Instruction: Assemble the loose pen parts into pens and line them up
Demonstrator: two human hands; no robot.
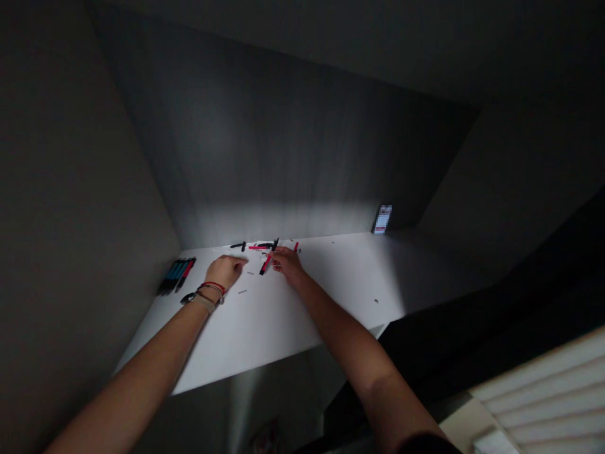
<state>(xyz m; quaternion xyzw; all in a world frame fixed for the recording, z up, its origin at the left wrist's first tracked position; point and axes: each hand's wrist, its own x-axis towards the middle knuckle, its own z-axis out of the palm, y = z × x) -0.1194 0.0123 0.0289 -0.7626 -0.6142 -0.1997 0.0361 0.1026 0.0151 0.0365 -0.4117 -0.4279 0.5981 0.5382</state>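
My left hand (225,270) rests low over the white tabletop, fingers curled and the index finger reaching right. Its fingertips are close together; anything between them is too small to make out. My right hand (286,261) has its fingers bent around a slim red-and-black stick-like piece (265,263), which slants down to the left. Behind this hand a red tip (296,246) pokes up; whether it is held or lying there I cannot tell. Between and beyond the hands are a red strip (257,248), a black clip-like part (243,246) and other small black parts.
Several blue-and-black pen-like sticks (174,272) lie together at the left, with a red-and-black one (185,275) beside them. A dark rounded object (188,298) is near my left wrist. Thin spring-like bits (242,292) lie on the white tabletop (227,353). A lit phone (382,220) leans against the back wall.
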